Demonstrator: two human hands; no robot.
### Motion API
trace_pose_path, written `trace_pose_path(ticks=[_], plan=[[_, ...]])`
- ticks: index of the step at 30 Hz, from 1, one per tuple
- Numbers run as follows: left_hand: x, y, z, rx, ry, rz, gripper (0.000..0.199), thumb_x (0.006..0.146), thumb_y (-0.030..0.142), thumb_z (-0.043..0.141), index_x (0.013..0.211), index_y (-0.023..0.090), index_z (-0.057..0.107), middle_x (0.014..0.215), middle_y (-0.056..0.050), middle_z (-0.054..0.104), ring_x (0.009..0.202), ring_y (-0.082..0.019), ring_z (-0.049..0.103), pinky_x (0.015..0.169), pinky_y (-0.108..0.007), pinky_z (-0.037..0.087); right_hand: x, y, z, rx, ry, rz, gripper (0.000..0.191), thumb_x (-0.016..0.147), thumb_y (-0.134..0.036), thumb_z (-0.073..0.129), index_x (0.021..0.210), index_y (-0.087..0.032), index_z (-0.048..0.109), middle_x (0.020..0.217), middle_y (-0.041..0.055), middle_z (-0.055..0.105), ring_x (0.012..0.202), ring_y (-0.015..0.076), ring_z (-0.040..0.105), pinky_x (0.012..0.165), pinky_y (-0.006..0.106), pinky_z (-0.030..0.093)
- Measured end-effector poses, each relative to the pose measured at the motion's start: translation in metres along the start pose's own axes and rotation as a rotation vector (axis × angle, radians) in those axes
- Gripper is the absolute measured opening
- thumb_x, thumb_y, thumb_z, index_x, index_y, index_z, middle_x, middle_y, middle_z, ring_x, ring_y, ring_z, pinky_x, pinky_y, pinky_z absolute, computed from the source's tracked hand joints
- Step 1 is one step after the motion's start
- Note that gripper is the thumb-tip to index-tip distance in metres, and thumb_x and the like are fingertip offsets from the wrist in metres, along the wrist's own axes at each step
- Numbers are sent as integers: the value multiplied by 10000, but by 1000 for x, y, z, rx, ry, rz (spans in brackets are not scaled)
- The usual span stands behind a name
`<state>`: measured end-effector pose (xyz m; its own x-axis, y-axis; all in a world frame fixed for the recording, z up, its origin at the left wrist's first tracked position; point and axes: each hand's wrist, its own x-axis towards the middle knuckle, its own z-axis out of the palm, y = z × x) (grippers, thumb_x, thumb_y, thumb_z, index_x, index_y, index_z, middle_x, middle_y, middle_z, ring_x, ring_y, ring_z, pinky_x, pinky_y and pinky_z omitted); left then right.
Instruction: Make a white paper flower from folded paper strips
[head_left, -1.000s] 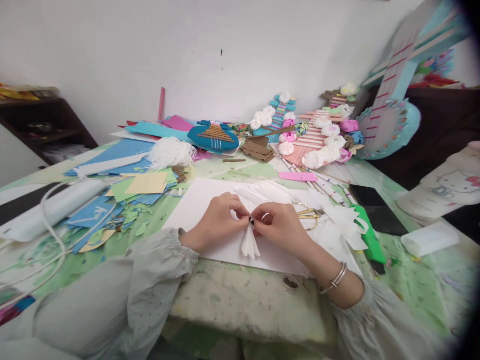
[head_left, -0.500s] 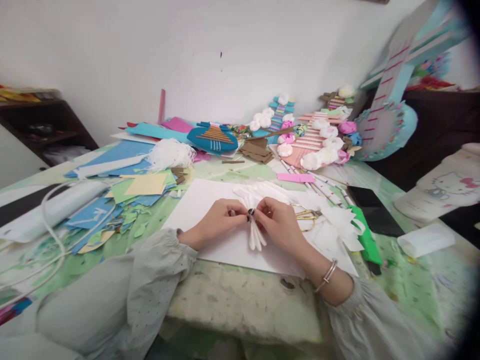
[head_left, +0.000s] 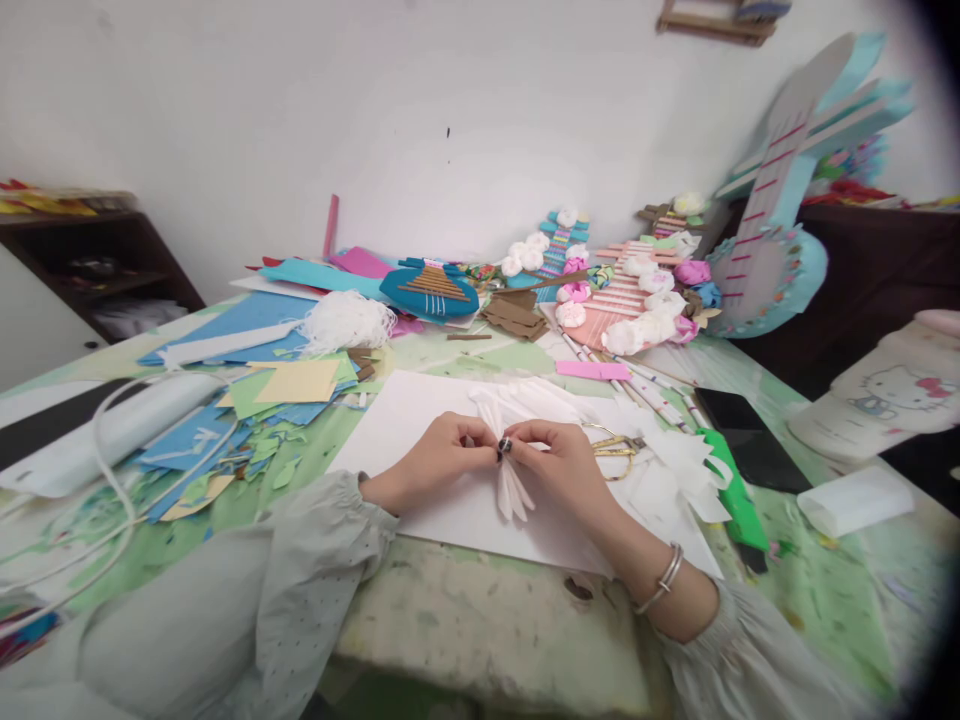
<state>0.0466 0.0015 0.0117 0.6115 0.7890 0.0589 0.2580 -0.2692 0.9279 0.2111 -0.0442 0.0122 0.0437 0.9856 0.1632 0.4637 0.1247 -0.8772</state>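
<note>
Evidently you are at the pinching step: your left hand (head_left: 454, 447) and right hand (head_left: 555, 458) meet, thumbs and forefingers closed on the narrow middle of a white paper bundle (head_left: 513, 492). It sits between your fingertips, over the large white sheet (head_left: 397, 415), its lower end fanning towards you in slim folds. You seem to be gathering or securing that waist, and the next move looks to call for a firm hold with one hand so that the other is free to work without the folds slipping apart; thin paper like this probably creases or tears if tugged hard.

Much is hard to read just where it matters. A small dark spot (head_left: 504, 446) shows at your fingertips, and you cannot tell from here whether it is a tie, a nail or something else. Your fingers cover the waist itself, and the bundle's upper end merges with the loose white strips (head_left: 544, 398) behind it. Your right hand comes close to the gold scissors (head_left: 619, 446), whose handles partly blend into the pale paper. At the right edge, the printed cup (head_left: 885, 385) is cut off.
</note>
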Motion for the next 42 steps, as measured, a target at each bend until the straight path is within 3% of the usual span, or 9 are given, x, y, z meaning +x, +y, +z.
trace_pose_path(ticks=[3, 10, 20, 25, 31, 36, 42], plan=[[0, -1, 0, 67, -10, 39, 137, 695, 216, 544, 606, 125, 596, 595, 17, 532, 600, -104, 460, 568, -217, 344, -2, -2, 1, -47, 35, -48, 111, 701, -172, 614, 619, -179, 688, 901, 50, 693, 826, 177, 632, 665, 255, 487], [-1, -3, 4, 199, -1, 98, 87, 671, 187, 564, 637, 132, 622, 638, 10, 587, 638, -116, 510, 599, -216, 378, -4, -4, 4, -171, 19, -163, 131, 700, -121, 593, 648, -191, 691, 892, 32, 689, 836, 164, 624, 701, 262, 488], [7, -6, -13, 126, -26, 71, 169, 729, 245, 559, 773, 131, 677, 758, -41, 660, 728, -154, 578, 661, -245, 431, 7, 5, -11, -274, -70, 70, 115, 775, -173, 494, 735, -184, 602, 616, 0, 656, 563, 126, 598, 583, 238, 416], [9, -4, -21, 53, -6, 59, 106, 657, 206, 576, 668, 125, 642, 714, -37, 627, 711, -154, 568, 655, -249, 432, 11, 8, -18, -412, -61, 58, 135, 776, -135, 459, 728, -184, 575, 586, -1, 631, 574, 130, 556, 573, 235, 355], [7, -3, -21, 34, -79, 81, 61, 598, 141, 548, 583, 138, 607, 722, -29, 619, 731, -156, 563, 681, -257, 435, 14, 8, -19, -538, -14, 4, 164, 730, -66, 439, 653, -167, 543, 684, 37, 631, 636, 138, 515, 563, 232, 306], [6, -2, -21, 3, -135, 39, 114, 606, 139, 538, 495, 142, 516, 766, -49, 659, 781, -179, 590, 703, -276, 435, 12, 7, -18, -537, -48, 13, 165, 716, -53, 444, 662, -166, 553, 687, 42, 628, 636, 144, 511, 555, 234, 285], [5, -2, -21, 172, -88, 46, 160, 602, 148, 525, 460, 146, 452, 773, -50, 681, 711, -158, 582, 593, -241, 389, 13, 8, -22, -572, -102, 42, 174, 705, -40, 448, 651, -174, 544, 658, 35, 615, 616, 144, 495, 539, 231, 269]])
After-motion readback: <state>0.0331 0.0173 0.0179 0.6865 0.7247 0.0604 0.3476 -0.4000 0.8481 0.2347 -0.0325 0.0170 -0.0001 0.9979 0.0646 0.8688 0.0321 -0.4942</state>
